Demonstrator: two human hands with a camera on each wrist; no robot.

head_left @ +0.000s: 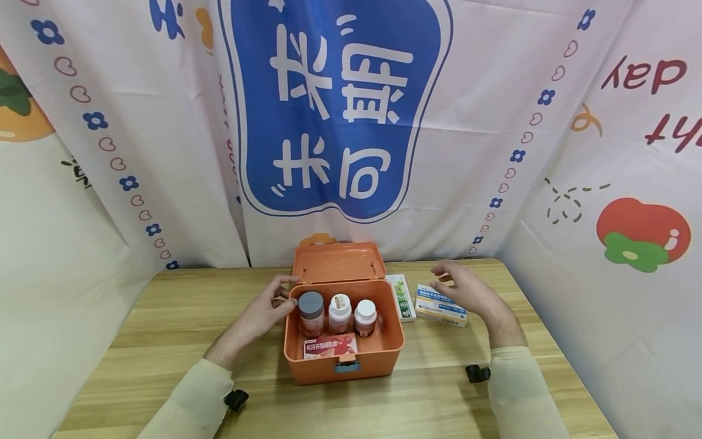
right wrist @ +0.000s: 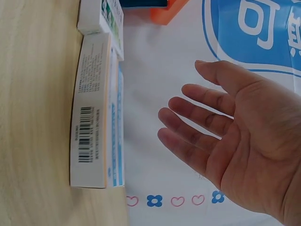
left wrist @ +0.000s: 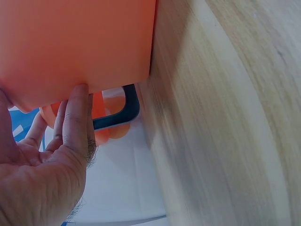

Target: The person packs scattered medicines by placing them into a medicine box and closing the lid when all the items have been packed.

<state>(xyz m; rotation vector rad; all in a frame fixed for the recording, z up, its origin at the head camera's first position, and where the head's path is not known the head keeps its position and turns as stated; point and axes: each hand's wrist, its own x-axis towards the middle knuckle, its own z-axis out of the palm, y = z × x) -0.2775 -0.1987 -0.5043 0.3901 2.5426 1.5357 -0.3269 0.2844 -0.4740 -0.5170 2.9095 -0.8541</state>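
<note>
An orange plastic box stands open on the wooden table, lid tipped back. Inside stand a grey-capped bottle and two white-capped bottles, with a red medicine packet in front of them. My left hand rests against the box's left wall, fingers straight along it. My right hand hovers open just above a blue-and-white medicine carton, fingers spread and holding nothing. A green-and-white carton lies between that one and the box.
Printed cloth backdrops close in the table's back and both sides. The table's right edge runs near the cartons. A dark blue carry handle sits on the lid, and a blue latch on the box's front.
</note>
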